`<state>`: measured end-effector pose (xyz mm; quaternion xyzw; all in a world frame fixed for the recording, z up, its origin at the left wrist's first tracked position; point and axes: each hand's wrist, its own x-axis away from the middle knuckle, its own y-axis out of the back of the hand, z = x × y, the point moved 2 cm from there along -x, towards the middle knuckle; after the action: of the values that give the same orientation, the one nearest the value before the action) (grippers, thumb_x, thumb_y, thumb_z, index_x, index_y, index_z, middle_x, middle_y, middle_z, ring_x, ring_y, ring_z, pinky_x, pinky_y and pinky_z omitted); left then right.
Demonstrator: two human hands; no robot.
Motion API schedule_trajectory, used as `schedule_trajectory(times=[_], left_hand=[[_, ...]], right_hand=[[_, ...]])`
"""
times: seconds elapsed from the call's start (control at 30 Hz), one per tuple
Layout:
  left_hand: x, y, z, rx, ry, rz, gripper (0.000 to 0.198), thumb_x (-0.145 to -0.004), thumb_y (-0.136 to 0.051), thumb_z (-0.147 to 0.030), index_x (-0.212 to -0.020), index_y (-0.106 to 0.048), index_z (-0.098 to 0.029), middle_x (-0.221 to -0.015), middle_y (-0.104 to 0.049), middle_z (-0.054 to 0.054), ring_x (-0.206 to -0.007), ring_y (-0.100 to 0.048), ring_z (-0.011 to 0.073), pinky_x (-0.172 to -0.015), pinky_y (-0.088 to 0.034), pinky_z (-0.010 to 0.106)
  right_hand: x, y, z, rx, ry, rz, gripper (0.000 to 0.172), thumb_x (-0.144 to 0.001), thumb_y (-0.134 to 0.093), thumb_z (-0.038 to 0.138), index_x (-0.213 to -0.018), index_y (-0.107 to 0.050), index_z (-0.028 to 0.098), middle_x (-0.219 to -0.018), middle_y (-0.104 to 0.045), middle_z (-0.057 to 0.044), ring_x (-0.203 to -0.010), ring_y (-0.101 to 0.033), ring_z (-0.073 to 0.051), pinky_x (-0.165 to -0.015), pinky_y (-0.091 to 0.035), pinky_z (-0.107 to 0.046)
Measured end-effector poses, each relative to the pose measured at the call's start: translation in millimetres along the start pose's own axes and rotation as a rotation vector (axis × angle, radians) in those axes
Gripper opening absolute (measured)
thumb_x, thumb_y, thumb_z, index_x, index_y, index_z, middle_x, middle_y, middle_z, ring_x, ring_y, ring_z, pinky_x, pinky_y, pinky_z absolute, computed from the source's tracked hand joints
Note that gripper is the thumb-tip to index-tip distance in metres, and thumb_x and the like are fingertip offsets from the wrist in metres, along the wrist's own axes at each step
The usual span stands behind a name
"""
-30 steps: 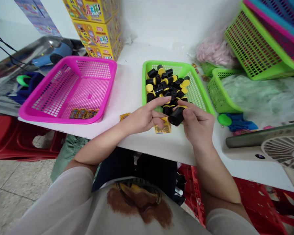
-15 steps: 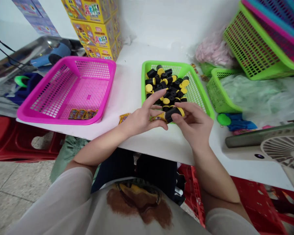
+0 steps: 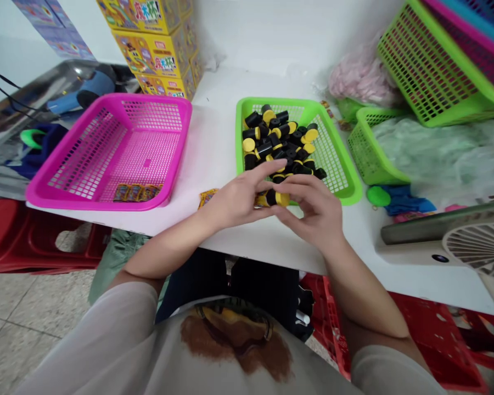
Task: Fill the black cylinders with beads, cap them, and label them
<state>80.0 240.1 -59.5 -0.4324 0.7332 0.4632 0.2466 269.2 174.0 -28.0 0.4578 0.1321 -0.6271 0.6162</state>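
Between my hands lies a small black cylinder with a yellow cap [image 3: 282,199], on its side above the table's front part. My right hand [image 3: 315,214] pinches it at the capped end with thumb and fingers. Around its other end, my left hand [image 3: 236,202] grips a yellow printed wrapper [image 3: 262,200]; the fingers hide how far the cylinder sits inside. Just beyond my hands stands a green basket [image 3: 346,181] with many similar black and yellow cylinders [image 3: 265,149]. Beside my left wrist are more yellow printed wrappers [image 3: 207,197], flat on the table.
At left, a pink basket [image 3: 179,148] holds several wrapped pieces [image 3: 135,192] along its front. Stacked yellow boxes [image 3: 156,52] rise behind it. To the right are a smaller green basket [image 3: 364,156] with clear bags, stacked baskets [image 3: 428,71] and a fan [image 3: 477,247].
My right hand has moved left with the capped cylinder, toward my left hand. Less of the black body shows now, and the left fingers have closed in around the wrapper.
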Motion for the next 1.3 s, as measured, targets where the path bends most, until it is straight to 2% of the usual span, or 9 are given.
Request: schedule_trajectory(times=[0.1, 0.17, 0.4, 0.67, 0.8, 0.9, 1.0, 1.1, 1.3], left_hand=[[2, -2.4, 1, 0.029, 0.084, -0.003, 0.082, -0.105, -0.063, -0.071, -0.173, -0.028, -0.04, -0.17, -0.056, 0.01, -0.111, -0.082, 0.0213, -0.103, -0.065, 0.039], [3, -4.6, 0, 0.016, 0.106, 0.026, 0.077, -0.107, -0.063, -0.067, -0.171, -0.032, -0.037, -0.16, -0.066, 0.009, -0.115, -0.081, 0.0218, -0.104, -0.065, 0.038], [4, -8.9, -13, -0.137, -0.006, -0.012, 0.065, -0.116, -0.051, -0.051, -0.174, -0.026, -0.035, -0.155, -0.07, 0.008, -0.124, -0.077, 0.0216, -0.114, -0.06, 0.041], [2, -3.7, -14, -0.109, -0.05, -0.034, 0.072, -0.115, -0.055, -0.05, -0.176, -0.021, -0.032, -0.155, -0.07, 0.013, -0.121, -0.078, 0.0222, -0.113, -0.061, 0.04], [2, -4.5, -8, 0.029, 0.108, -0.034, 0.08, -0.105, -0.069, -0.061, -0.171, -0.032, -0.033, -0.15, -0.071, 0.012, -0.116, -0.081, 0.0253, -0.104, -0.065, 0.041], [0, -2.8, -14, 0.163, 0.335, -0.114, 0.101, -0.09, -0.087, -0.064, -0.169, -0.032, -0.033, -0.142, -0.074, 0.012, -0.109, -0.084, 0.0274, -0.094, -0.068, 0.04], [-4, 0.2, -25, 0.321, 0.484, -0.202, 0.123, -0.081, -0.096, -0.061, -0.172, -0.02, -0.03, -0.113, -0.082, 0.006, -0.096, -0.084, 0.0255, -0.086, -0.068, 0.038], [-8, -0.2, -30, 0.457, 0.56, -0.166, 0.125, -0.083, -0.094, -0.06, -0.173, -0.012, -0.03, -0.092, -0.08, -0.001, -0.081, -0.08, 0.0211, -0.076, -0.065, 0.034], [-7, -12.3, -28, 0.676, 0.603, 0.025, 0.106, -0.088, -0.09, -0.058, -0.161, -0.017, -0.034, -0.088, -0.068, -0.006, -0.064, -0.069, 0.0136, -0.06, -0.057, 0.027]], right_hand=[[-1, 0, 1, -0.071, -0.083, -0.013, 0.024, -0.098, -0.081, 0.032, -0.122, -0.083, 0.032, -0.117, -0.08, -0.006, -0.093, -0.077, -0.019, -0.071, -0.067, -0.031], [1, -3, 1, -0.053, -0.094, -0.076, 0.024, -0.095, -0.084, 0.03, -0.12, -0.083, 0.03, -0.114, -0.081, -0.005, -0.086, -0.075, -0.017, -0.075, -0.067, -0.032], [9, -12, -3, -0.16, -0.262, -0.176, 0.021, -0.091, -0.086, 0.03, -0.11, -0.08, 0.027, -0.104, -0.081, -0.002, -0.087, -0.076, -0.016, -0.085, -0.068, -0.032], [-2, -4, -10, -0.374, -0.345, -0.037, 0.04, -0.084, -0.095, 0.054, -0.109, -0.081, 0.027, -0.099, -0.082, -0.002, -0.088, -0.079, -0.017, -0.082, -0.07, -0.032], [2, -6, -8, -0.083, -0.16, -0.133, 0.034, -0.087, -0.094, 0.05, -0.108, -0.079, 0.028, -0.099, -0.08, -0.002, -0.082, -0.075, -0.018, -0.078, -0.068, -0.035], [5, -6, -3, 0.168, 0.16, -0.153, 0.025, -0.1, -0.081, 0.044, -0.121, -0.079, 0.03, -0.115, -0.08, -0.007, -0.103, -0.079, -0.025, -0.091, -0.069, -0.041], [5, -9, -2, 0.32, 0.39, -0.057, 0.06, -0.103, -0.075, 0.052, -0.157, -0.061, 0.029, -0.135, -0.075, -0.012, -0.122, -0.076, -0.031, -0.104, -0.067, -0.048], [4, -13, -4, 0.423, 0.413, 0.002, 0.078, -0.1, -0.079, 0.044, -0.168, -0.044, 0.027, -0.133, -0.074, -0.013, -0.121, -0.075, -0.032, -0.102, -0.067, -0.05], [6, -15, 2, 0.506, 0.496, -0.129, 0.06, -0.099, -0.073, 0.028, -0.156, -0.053, 0.021, -0.116, -0.07, -0.011, -0.107, -0.074, -0.027, -0.092, -0.069, -0.044]])
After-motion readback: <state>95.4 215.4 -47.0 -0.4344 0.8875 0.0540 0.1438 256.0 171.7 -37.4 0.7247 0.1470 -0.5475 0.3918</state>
